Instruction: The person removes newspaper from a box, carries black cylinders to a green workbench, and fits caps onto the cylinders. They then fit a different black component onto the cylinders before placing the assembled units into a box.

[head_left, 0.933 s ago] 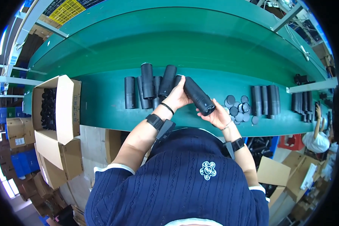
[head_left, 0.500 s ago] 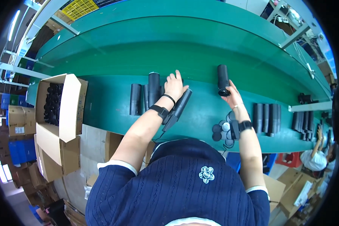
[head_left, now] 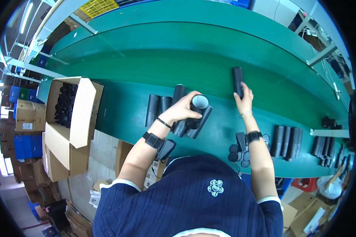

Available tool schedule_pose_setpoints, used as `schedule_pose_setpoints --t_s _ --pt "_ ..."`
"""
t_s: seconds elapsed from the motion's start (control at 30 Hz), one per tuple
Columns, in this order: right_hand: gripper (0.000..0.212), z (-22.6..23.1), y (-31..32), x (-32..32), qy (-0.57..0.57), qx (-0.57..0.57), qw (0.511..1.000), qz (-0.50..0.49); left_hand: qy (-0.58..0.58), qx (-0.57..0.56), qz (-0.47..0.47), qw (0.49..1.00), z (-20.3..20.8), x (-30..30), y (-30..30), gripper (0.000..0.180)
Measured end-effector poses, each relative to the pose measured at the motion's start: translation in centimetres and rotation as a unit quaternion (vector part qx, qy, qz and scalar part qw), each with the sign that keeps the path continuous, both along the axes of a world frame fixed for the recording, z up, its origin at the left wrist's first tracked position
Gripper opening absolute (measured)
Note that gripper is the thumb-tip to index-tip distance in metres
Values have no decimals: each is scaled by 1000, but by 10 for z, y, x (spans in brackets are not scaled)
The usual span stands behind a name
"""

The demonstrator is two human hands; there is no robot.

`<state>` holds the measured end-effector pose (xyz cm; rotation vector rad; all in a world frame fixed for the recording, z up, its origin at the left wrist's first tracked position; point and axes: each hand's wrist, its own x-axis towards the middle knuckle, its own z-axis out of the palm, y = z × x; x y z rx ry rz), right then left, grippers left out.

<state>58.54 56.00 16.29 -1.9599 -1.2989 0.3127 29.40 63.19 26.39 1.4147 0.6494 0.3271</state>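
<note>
While clasping an open-ended black tube [head_left: 200,102] in the part-closed left hand [head_left: 182,109], liable to set the neighbouring black tubes [head_left: 153,110] just beside that hand rolling by brushing too close. Farther out, holding a second black tube [head_left: 237,79] by its near end in the similarly curled right hand [head_left: 245,98], perhaps apt to drop or tip it through gripping one end only.

You have bright, mostly even light on the counter [head_left: 120,106], with soft shadows. Near nine o'clock the windows [head_left: 1,150] glare to white; at ten a tube lamp [head_left: 27,17] shines. Straight edges bend toward the black rim, and details at four o'clock look blurred.
</note>
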Motion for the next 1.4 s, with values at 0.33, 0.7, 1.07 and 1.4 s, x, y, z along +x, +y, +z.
schedule_pose_setpoints --t_s 0.33,0.7,1.07,1.4 --pt "24 -4 -148 -21 227 -140 959 95 -103 -114 30 988 -36 53 -60 70" --pt "24 12 -216 -47 -83 -140 980 117 -26 -7 -15 1000 -56 55 -91 66" --pt "18 -19 -173 -22 186 -55 981 -30 -42 -44 -87 994 -54 34 -96 63" --pt "23 47 -157 -79 556 73 828 -20 -80 -73 -178 978 -34 35 -103 64"
